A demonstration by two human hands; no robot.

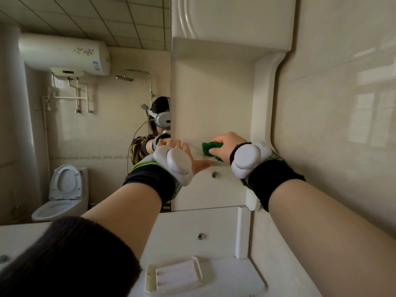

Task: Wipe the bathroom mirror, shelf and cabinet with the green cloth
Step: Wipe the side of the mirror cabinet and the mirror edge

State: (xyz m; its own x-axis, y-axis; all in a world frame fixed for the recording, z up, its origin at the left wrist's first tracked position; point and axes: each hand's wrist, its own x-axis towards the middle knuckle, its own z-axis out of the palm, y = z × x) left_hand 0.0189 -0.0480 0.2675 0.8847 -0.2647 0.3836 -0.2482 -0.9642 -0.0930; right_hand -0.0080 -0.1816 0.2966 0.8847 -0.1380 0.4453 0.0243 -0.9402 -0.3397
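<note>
My right hand [228, 144] grips the bunched green cloth [209, 147] and presses it onto the white shelf [201, 160] inside the open niche of the wall cabinet [214, 99]. My left hand [188, 155] lies flat on the shelf's front left corner, fingers straight, beside the edge of the mirror [85, 129]. White tracker pods are strapped to the backs of both hands. The mirror fills the left half and reflects me and the bathroom.
Below the shelf are a cabinet drawer with a round knob [214, 174] and a lower door with a second knob [200, 236]. A white soap dish [173, 275] sits on the counter. An upper cabinet door [231, 18] hangs above. A tiled wall [342, 103] stands at right.
</note>
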